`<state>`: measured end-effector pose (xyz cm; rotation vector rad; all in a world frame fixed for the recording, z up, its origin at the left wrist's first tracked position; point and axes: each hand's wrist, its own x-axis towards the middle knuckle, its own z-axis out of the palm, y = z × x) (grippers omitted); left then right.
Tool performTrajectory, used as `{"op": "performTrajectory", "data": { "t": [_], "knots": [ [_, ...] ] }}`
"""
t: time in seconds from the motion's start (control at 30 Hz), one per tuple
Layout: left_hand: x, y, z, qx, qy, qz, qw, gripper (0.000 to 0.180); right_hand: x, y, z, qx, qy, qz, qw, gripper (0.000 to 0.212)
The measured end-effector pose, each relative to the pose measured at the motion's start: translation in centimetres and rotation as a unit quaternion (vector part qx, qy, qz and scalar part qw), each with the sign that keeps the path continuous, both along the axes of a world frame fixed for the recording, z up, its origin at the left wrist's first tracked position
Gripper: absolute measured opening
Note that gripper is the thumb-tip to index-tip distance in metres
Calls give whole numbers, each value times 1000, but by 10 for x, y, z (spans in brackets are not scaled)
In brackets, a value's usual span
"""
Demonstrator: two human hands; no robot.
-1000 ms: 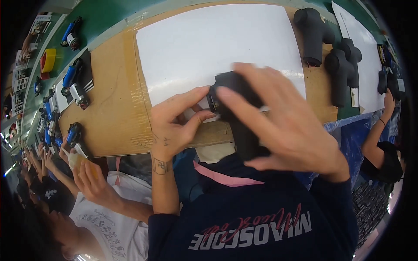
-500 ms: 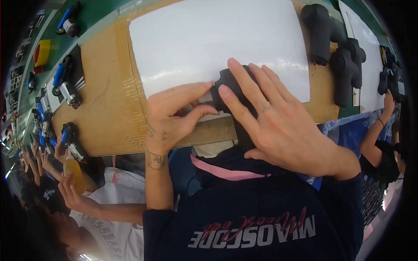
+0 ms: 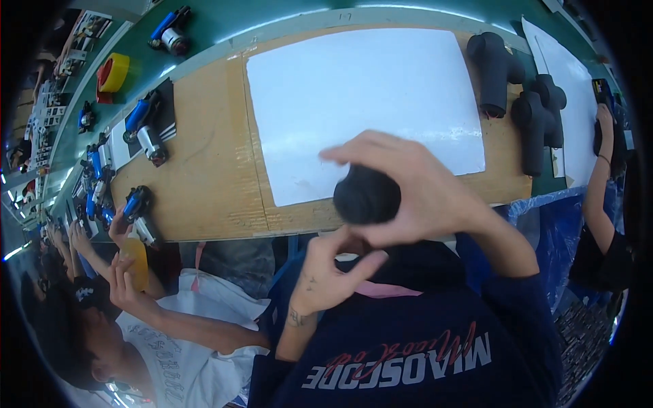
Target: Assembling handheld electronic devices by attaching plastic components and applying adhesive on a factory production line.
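Note:
My right hand (image 3: 428,183) is wrapped round a dark massage gun housing (image 3: 367,196), its rounded end turned up toward me. The forefinger arches over the top and the thumb lies along the near side; motion blurs them a little. Just below it, close to my body, my left hand (image 3: 330,272) has its thumb and fingers curled in. Those fingertips run under the right hand, so what they grip, if anything, is hidden. Both hands are over the near edge of the table, in front of a white sheet (image 3: 360,102).
Several similar dark housings (image 3: 493,75) lie at the right. Blue and silver motor assemblies (image 3: 146,126) lie at the left, near a yellow tape roll (image 3: 113,73). A co-worker (image 3: 183,333) at the left holds a yellow piece (image 3: 138,265); another person's arm (image 3: 597,177) reaches in at right.
The housing has been lifted and turned end-up toward me in my right hand. My left hand has left its upper edge and moved down and right, nearer my body. The view has shifted.

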<state>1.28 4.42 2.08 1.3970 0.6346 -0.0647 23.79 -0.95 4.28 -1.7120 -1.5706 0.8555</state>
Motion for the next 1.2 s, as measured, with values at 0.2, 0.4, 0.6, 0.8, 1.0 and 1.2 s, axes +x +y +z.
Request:
{"op": "performTrajectory", "data": {
  "t": [0.2,0.4,0.6,0.8,1.0,1.2],
  "knots": [
    [-1,-31,-15,-141,-89,-9,986,54,-33,-7,1,96,356,34,929,18],
    [27,-54,-3,-310,-97,63,944,53,-44,-21,9,145,355,-31,923,30],
    [45,-49,-12,-407,-75,127,901,37,-28,-21,9,122,326,-102,932,36],
    [52,-49,-13,-494,-161,68,851,14,-18,-20,-23,93,338,-135,927,40],
    [59,-54,-16,-435,-93,94,891,16,-10,-21,-34,156,269,-121,943,43],
    [77,-52,-7,-450,-149,137,870,18,-2,-15,-29,98,251,-162,949,44]
  ]
}}
